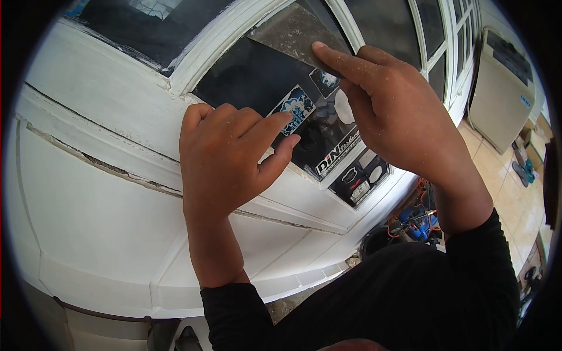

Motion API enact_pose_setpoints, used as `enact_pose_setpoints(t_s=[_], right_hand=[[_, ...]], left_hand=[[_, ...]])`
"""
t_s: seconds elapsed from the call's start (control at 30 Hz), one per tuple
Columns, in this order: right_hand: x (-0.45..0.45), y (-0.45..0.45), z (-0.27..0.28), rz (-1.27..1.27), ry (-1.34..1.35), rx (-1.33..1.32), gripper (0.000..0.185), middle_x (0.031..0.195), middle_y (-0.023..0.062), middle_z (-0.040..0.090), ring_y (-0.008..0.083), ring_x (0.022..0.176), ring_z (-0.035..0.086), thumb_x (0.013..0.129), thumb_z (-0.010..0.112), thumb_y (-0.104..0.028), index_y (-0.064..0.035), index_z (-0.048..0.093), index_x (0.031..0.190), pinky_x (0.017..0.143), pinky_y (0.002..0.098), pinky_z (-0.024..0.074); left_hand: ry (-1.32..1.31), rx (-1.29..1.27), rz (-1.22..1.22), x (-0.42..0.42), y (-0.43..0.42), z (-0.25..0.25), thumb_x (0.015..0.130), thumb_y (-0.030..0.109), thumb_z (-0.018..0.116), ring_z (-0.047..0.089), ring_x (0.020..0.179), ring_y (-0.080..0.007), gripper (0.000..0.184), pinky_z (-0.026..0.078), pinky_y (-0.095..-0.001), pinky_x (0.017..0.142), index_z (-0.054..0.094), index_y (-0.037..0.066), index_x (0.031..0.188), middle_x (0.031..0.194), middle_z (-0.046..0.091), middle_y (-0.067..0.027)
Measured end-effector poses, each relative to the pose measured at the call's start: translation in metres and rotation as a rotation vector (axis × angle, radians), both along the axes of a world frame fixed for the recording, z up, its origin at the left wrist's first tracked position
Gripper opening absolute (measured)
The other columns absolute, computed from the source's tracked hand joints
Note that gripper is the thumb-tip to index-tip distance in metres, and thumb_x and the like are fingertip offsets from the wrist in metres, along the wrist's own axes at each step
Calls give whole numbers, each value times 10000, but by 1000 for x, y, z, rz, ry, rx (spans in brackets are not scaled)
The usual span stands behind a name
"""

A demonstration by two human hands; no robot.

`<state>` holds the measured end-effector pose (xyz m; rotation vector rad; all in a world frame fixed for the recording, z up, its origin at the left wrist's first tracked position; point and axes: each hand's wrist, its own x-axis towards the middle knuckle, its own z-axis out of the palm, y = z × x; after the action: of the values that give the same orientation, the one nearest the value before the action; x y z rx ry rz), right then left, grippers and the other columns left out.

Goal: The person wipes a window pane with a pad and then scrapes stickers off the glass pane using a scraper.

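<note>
Grey sheet (293, 34): one, right hand (392, 108) touching, left hand (225, 149) apart.

Beige tiled floor (496, 178) at right; pale boxy appliance (504, 96) on it; dark windowpanes (383, 24) in white frame (450, 44).

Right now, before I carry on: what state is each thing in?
Left hand: thumb and index parted, index tip at blue-white sticker
Right hand: index on grey plate, remaining grip hidden
Grey plate: scuffed, over dark pane
Blue-white sticker: on the pane, patchy
DiN sticker: on the pane, "DiN" readable
White panelling: chipped along a groove
</note>
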<state>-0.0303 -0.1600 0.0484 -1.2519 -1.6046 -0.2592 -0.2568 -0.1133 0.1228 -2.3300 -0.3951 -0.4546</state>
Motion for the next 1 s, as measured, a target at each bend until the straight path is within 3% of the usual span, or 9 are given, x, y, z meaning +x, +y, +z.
enact_pose_setpoints(t_s=[0.73,1.0], right_hand=[[-1,0,1,-84,-50,-2,469,836,127,591,245,708,598,985,580,-3,-133,618,1434,671,379,508],[1,-3,0,-80,-46,-15,472,870,142,619,275,754,646,973,584,12,-124,622,1423,701,390,529]], left_hand=[[7,-11,5,0,1,-2,782,241,852,534,678,-146,255,353,-371,717,775,158,1010,734,640,35],[8,-18,8,0,0,-2,779,235,853,532,675,-146,258,358,-368,720,776,152,1011,733,639,36]])
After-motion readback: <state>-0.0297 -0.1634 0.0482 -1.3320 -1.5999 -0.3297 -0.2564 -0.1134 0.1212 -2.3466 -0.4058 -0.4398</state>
